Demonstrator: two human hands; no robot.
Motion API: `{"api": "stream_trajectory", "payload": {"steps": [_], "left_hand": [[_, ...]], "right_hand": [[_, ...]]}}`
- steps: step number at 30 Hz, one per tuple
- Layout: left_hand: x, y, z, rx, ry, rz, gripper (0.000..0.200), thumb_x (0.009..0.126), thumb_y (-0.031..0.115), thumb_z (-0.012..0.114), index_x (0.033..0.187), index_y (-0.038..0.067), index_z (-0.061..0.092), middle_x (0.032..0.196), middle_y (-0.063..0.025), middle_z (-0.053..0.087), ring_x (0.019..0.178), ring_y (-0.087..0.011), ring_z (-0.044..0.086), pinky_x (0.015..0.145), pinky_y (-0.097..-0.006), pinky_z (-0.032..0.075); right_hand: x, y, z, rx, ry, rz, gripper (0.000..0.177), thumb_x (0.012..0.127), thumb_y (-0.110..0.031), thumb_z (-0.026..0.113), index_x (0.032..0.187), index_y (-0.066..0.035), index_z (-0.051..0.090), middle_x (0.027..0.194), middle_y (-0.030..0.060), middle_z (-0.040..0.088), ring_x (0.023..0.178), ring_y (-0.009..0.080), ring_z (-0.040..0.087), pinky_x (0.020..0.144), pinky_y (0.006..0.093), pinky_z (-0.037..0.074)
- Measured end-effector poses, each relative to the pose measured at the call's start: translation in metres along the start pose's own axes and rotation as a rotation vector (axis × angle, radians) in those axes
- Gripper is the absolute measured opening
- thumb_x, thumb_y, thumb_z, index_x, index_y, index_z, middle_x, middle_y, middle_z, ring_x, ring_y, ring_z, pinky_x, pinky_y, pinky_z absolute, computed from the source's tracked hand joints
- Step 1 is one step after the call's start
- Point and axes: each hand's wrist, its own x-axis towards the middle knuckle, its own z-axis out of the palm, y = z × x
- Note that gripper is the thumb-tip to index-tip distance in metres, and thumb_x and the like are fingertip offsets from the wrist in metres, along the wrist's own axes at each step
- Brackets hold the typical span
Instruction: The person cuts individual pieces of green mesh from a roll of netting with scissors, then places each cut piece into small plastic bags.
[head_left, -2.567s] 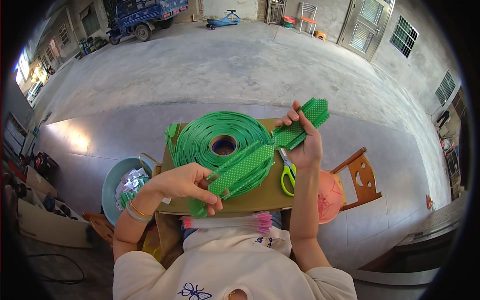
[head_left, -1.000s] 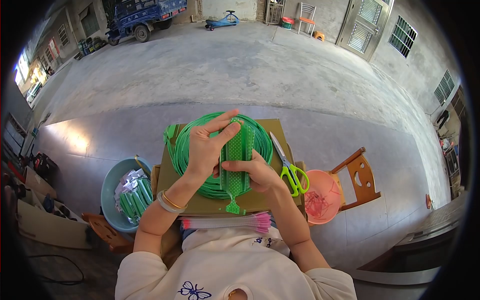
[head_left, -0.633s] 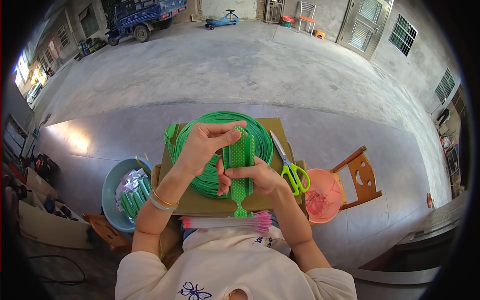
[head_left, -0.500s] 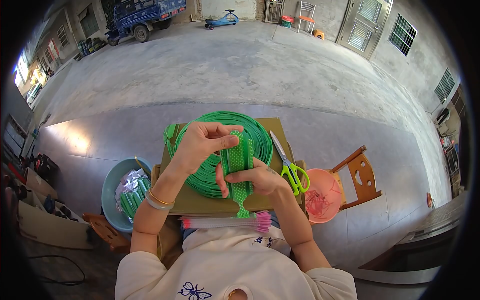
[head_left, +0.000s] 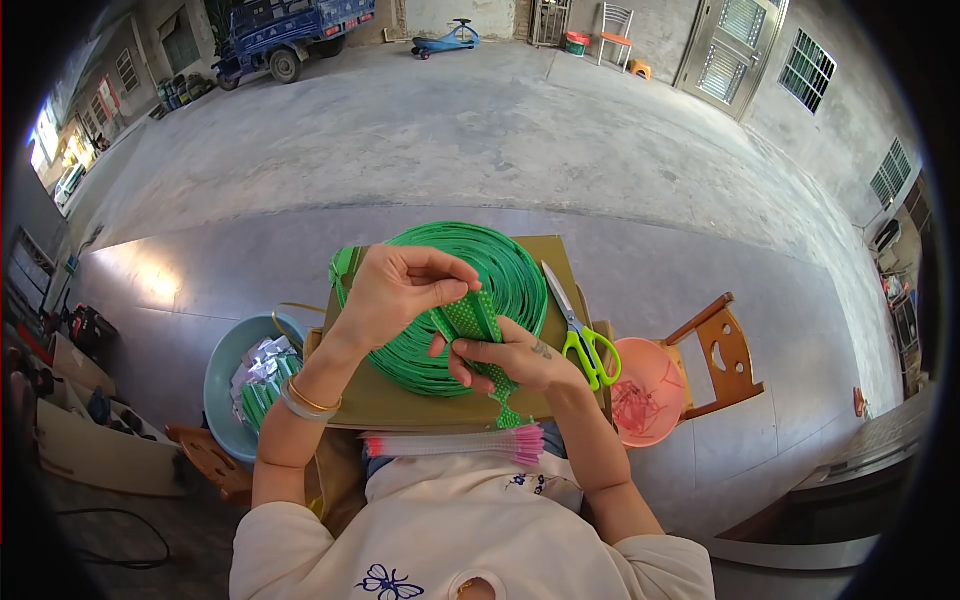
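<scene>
My left hand (head_left: pixel 405 290) pinches the upper end of a green ribbon with white dots (head_left: pixel 470 318) between thumb and fingertips. Lower down, my right hand (head_left: pixel 512 358) grips the same folded ribbon, its thumb across the front. A narrow tail of the ribbon hangs below my right hand. Behind both hands lies a large coil of green strip (head_left: pixel 522 275), partly hidden by them. Scissors with lime-green handles (head_left: pixel 592 358) rest right of the coil, blades pointing away from me. Close to my body lies a bundle of thin clear sticks with pink ends (head_left: pixel 450 446).
The coil and scissors are on an olive-brown board (head_left: pixel 545 250). On the left stands a blue basin (head_left: pixel 222 385) with green and silvery pieces; on the right, a pink basin (head_left: pixel 662 365) with pink bits, beside a wooden chair (head_left: pixel 735 375). A blue three-wheeler (head_left: pixel 300 35) is parked farther off.
The ribbon has tilted, its top leaning left and its tail swinging right. Its upper end now sits lower under my left fingertips, and my right hand has turned slightly.
</scene>
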Motion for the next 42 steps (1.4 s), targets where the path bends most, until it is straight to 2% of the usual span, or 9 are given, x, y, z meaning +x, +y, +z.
{"api": "stream_trajectory", "payload": {"steps": [7, 13, 16, 19, 23, 31, 34, 37, 42], "left_hand": [[0.010, -0.022, -0.028, -0.285, -0.061, -0.392, 0.055, 0.084, 0.042, 0.056, 0.110, -0.007, 0.055, 0.098, -0.0161, 0.062, 0.086, -0.0211, 0.063, 0.070, -0.0309, 0.055], [0.025, -0.017, -0.016, 0.092, -0.208, -0.479, 0.046, 0.086, 0.032, 0.060, 0.110, -0.008, 0.057, 0.090, -0.0145, 0.064, 0.082, -0.0189, 0.063, 0.060, -0.0312, 0.055], [0.030, -0.026, -0.019, 0.330, -0.257, -0.363, 0.039, 0.077, 0.019, 0.067, 0.106, -0.007, 0.060, 0.067, -0.0080, 0.062, 0.056, -0.0098, 0.052, 0.051, -0.0271, 0.047], [0.033, -0.004, -0.020, 0.688, -0.356, -0.254, 0.041, 0.073, 0.007, 0.068, 0.111, -0.006, 0.057, 0.075, -0.0121, 0.064, 0.065, -0.0172, 0.057, 0.059, -0.0280, 0.047], [0.026, 0.018, -0.019, 0.719, -0.502, 0.020, 0.024, 0.068, 0.004, 0.067, 0.089, -0.005, 0.059, 0.056, -0.0137, 0.052, 0.048, -0.0177, 0.048, 0.050, -0.0318, 0.038], [0.031, 0.056, -0.001, 0.813, -0.636, -0.025, 0.022, 0.070, -0.002, 0.064, 0.071, -0.009, 0.043, 0.069, -0.0187, 0.058, 0.051, -0.0226, 0.058, 0.042, -0.0330, 0.046], [0.032, 0.056, -0.001, 0.811, -0.628, -0.102, 0.043, 0.069, 0.000, 0.064, 0.111, 0.003, 0.056, 0.064, -0.0166, 0.056, 0.054, -0.0284, 0.053, 0.051, -0.0339, 0.042], [0.035, 0.064, -0.001, 0.879, -0.637, -0.112, 0.046, 0.069, 0.001, 0.065, 0.114, 0.003, 0.055, 0.070, -0.0169, 0.061, 0.059, -0.0284, 0.059, 0.054, -0.0343, 0.044], [0.025, 0.041, -0.011, 0.753, -0.115, 0.246, 0.041, 0.074, -0.002, 0.061, 0.114, 0.002, 0.056, 0.081, -0.0133, 0.066, 0.063, -0.0197, 0.062, 0.059, -0.0273, 0.049]], "right_hand": [[0.013, 0.022, 0.004, -1.379, 0.726, -0.521, 0.028, 0.073, 0.003, 0.049, 0.100, -0.001, 0.043, 0.074, 0.0125, 0.056, 0.061, 0.0270, 0.059, 0.054, 0.0350, 0.046], [0.024, 0.031, 0.007, -1.620, 0.823, -0.341, 0.031, 0.074, -0.004, 0.052, 0.103, 0.000, 0.044, 0.072, 0.0093, 0.051, 0.063, 0.0242, 0.059, 0.053, 0.0343, 0.048], [0.025, 0.030, 0.010, -1.567, 0.781, -0.242, 0.038, 0.079, -0.015, 0.056, 0.111, 0.002, 0.044, 0.081, 0.0138, 0.056, 0.072, 0.0258, 0.061, 0.059, 0.0346, 0.049], [0.009, 0.017, 0.010, -1.141, 0.527, -0.288, 0.050, 0.083, -0.030, 0.059, 0.116, 0.004, 0.042, 0.094, 0.0160, 0.060, 0.083, 0.0214, 0.061, 0.070, 0.0321, 0.048], [-0.001, -0.010, -0.013, -0.125, 0.184, 0.028, 0.062, 0.082, -0.040, 0.062, 0.125, 0.000, 0.040, 0.106, 0.0058, 0.058, 0.099, 0.0115, 0.052, 0.085, 0.0289, 0.040], [0.010, -0.005, -0.013, -0.117, -0.136, 0.005, 0.028, 0.084, -0.019, 0.062, 0.104, 0.000, 0.060, 0.094, 0.0073, 0.065, 0.087, 0.0124, 0.059, 0.083, 0.0253, 0.044], [0.012, -0.010, -0.008, 0.024, -0.175, -0.027, 0.022, 0.085, -0.015, 0.061, 0.101, 0.001, 0.061, 0.092, 0.0098, 0.066, 0.090, 0.0148, 0.061, 0.083, 0.0261, 0.046], [0.013, -0.007, -0.006, 0.137, -0.192, 0.015, 0.021, 0.086, -0.013, 0.058, 0.100, 0.002, 0.061, 0.093, 0.0115, 0.066, 0.093, 0.0171, 0.061, 0.081, 0.0284, 0.048], [0.012, 0.004, -0.008, 0.255, -0.037, -0.099, 0.024, 0.091, -0.017, 0.050, 0.103, 0.003, 0.057, 0.100, 0.0136, 0.064, 0.094, 0.0209, 0.061, 0.081, 0.0322, 0.050]]}}
